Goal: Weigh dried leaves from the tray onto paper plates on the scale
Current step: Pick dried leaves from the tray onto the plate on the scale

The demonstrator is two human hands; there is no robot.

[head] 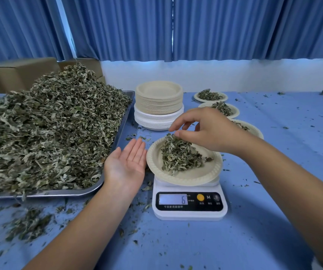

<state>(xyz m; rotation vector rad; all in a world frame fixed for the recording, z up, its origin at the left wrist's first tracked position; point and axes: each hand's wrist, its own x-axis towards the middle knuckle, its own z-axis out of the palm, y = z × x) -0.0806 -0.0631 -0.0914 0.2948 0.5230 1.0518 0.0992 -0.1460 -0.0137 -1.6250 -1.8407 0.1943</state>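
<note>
A beige paper plate [191, 177] sits on the white digital scale [189, 206], whose display shows a 6. A mound of dried green leaves [180, 154] lies on the plate. My right hand [205, 131] hovers over the top of the mound, its thumb and fingertips pinching leaves at the peak. My left hand [126, 162] is held palm up with straight fingers just left of the plate, between it and the metal tray [117, 133]. A big heap of dried leaves [45, 129] fills the tray.
A tall stack of paper plates [159, 105] stands behind the scale. Three filled plates [210, 96] line up at the back right. Leaf crumbs litter the blue tablecloth [273, 191]. Cardboard boxes [20, 73] sit behind the tray.
</note>
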